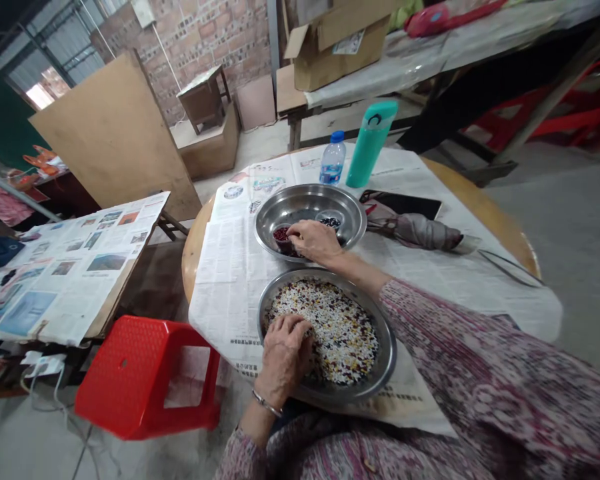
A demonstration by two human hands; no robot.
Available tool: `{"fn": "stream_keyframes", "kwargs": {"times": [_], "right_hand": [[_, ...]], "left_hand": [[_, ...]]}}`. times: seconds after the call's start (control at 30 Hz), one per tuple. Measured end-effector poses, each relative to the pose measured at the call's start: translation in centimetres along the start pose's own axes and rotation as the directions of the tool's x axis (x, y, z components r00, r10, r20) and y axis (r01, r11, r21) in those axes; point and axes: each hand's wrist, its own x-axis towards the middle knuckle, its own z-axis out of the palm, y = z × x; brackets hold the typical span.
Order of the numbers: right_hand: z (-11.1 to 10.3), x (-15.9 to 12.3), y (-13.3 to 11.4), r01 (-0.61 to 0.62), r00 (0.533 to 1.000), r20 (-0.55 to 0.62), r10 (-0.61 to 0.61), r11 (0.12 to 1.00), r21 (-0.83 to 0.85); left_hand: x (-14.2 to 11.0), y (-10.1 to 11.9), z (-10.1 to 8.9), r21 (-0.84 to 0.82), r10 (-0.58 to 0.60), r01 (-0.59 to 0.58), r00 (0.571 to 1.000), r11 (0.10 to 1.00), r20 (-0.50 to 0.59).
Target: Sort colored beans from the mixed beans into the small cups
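Note:
A steel tray (386, 347) of mixed white, red and dark grains lies near me on the newspaper-covered round table (485, 207). My left hand (286, 352) rests on the tray's left side, its fingers curled down into the grains. A second steel tray (353, 212) sits just beyond, holding a small cup of red beans (281, 235) and a small cup of dark beans (331, 221). My right hand (313, 240) reaches over the far tray with its fingertips pinched above the red bean cup; what they hold is too small to see.
A teal flask (371, 142) and a small water bottle (333, 157) stand at the table's far edge. A folded grey umbrella (420, 231) and a dark tablet (405, 203) lie to the right. A red plastic stool (147, 377) stands left of the table, beside another newspaper-covered board (75, 267).

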Motion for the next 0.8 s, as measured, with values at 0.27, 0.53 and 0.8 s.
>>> {"fn": "stream_keyframes", "kwargs": {"times": [0.27,0.53,0.8], "right_hand": [[0.8,3.1,-0.3,0.055,0.993,0.115,-0.042,0.992,-0.117],[0.9,3.3,-1.2,0.106,0.984,0.164,-0.074,0.975,-0.196],[1.6,3.1,-0.9,0.100,0.989,0.134,-0.071,0.969,-0.224]], "left_hand": [[0.0,0.3,-0.1,-0.048,-0.025,0.025,1.000,0.999,-0.004],[-0.1,0.2,-0.1,-0.059,-0.026,0.026,1.000,0.998,-0.001],[-0.2,0.3,-0.4,-0.056,-0.039,0.039,0.999,0.998,0.013]]}}
